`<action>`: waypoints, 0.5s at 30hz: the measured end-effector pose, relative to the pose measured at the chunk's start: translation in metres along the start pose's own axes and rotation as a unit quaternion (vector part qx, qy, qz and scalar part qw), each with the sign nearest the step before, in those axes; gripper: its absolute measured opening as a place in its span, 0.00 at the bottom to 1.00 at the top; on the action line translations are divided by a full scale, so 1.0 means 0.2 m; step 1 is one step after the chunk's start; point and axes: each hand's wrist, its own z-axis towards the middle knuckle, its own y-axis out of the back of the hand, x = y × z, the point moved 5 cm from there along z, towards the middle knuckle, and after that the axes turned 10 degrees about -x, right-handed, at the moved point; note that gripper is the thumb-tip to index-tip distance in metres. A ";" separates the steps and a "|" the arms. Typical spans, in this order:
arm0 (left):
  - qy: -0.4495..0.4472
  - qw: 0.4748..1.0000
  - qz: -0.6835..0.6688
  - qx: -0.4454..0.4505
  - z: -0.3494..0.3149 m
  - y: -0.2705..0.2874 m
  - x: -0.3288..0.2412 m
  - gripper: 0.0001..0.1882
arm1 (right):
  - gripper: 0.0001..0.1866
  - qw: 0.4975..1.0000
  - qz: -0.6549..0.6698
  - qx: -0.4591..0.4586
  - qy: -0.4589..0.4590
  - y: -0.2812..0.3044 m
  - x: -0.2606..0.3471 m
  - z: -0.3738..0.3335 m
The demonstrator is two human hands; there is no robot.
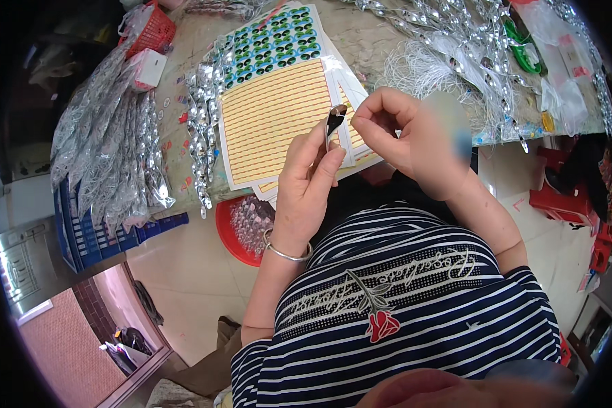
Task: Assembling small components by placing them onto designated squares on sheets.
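Thumb and fingers of my left hand (304, 180) are closed on a small shiny silver piece (335, 119), curved and dark where it reflects. Just to its right, my right hand (404, 139) has thumb and forefinger pinched together. Whatever is in that pinch, if anything, is too small to make out, and the back of this hand is blurred. Beneath both hands lies a stack of sheets: a yellow sheet (272, 122) with rows of thin red marks, and beyond it a sheet of green and blue oval stickers (272, 42).
Bundles of shiny silver strands (119, 146) hang over the table's left edge. A strip of silver pieces (202, 129) lies beside the sheets. White strings (418, 71) and more silver strands cover the right. Below the edge stands a red basin (226, 231) of small shiny bits.
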 end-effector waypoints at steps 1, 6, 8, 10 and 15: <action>0.001 1.000 0.000 0.000 0.00 0.00 0.00 0.22 | 0.05 1.000 0.007 0.005 -0.029 0.00 0.00 0.00; 0.008 1.000 0.010 0.011 -0.01 -0.01 0.01 0.24 | 0.06 0.999 0.000 -0.002 0.044 -0.01 0.00 0.00; -0.008 1.000 0.021 0.018 -0.01 -0.01 0.02 0.25 | 0.07 1.000 0.002 0.010 0.022 -0.02 -0.01 0.00; -0.025 0.999 0.033 0.023 0.00 -0.01 0.02 0.26 | 0.07 1.000 0.011 0.010 0.020 -0.02 -0.02 0.00; -0.089 0.992 0.077 0.044 0.00 -0.02 -0.03 0.28 | 0.07 0.999 0.036 0.014 -0.020 -0.02 -0.03 -0.01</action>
